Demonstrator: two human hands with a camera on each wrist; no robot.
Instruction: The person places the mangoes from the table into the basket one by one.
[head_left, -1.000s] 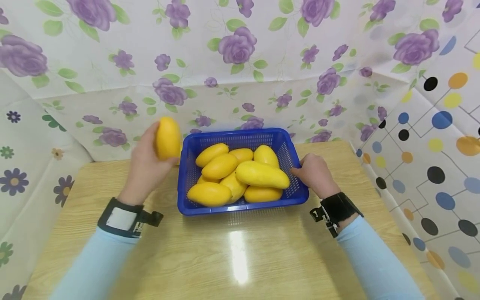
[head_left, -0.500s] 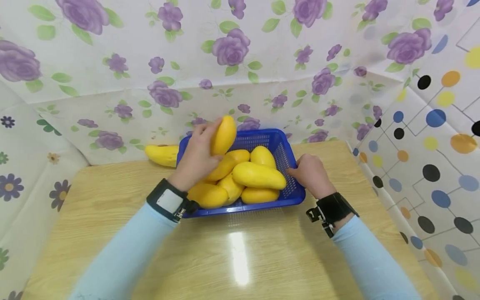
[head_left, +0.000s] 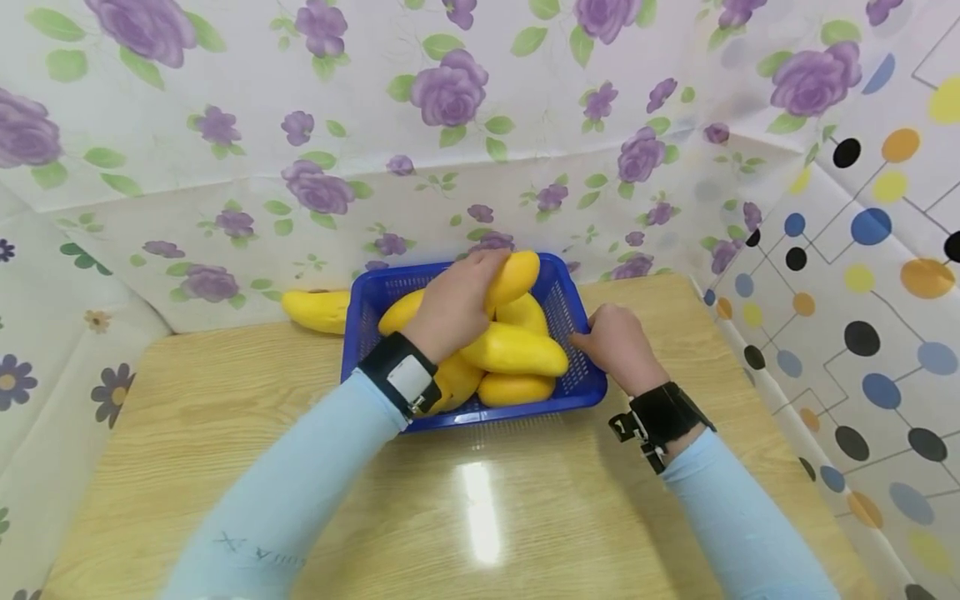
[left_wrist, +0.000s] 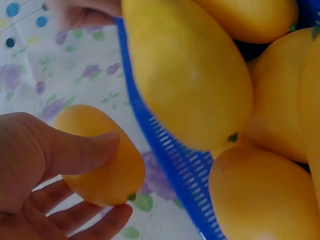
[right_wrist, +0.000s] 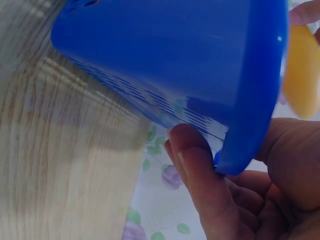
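My left hand (head_left: 456,307) holds a yellow mango (head_left: 517,275) over the back of the blue plastic basket (head_left: 348,333). In the left wrist view the thumb lies across this mango (left_wrist: 125,172), with fingers under it, beside the basket's rim. Several more mangoes (head_left: 521,348) are piled in the basket; my left hand and wrist hide some of them. At the basket's right end, my right hand (head_left: 621,348) grips the rim. The right wrist view shows its thumb and fingers (right_wrist: 202,185) on either side of the basket's edge (right_wrist: 260,90).
Another yellow mango (head_left: 317,310) lies on the wooden table (head_left: 225,417) behind and left of the basket, partly hidden by it. A flowered cloth (head_left: 247,167) hangs right behind the basket. A dotted cloth (head_left: 862,292) borders the right side.
My left hand has carried the mango rightward from left of the basket to above its back right part. The mango lying on the table has come into view. My right hand stays at the rim.
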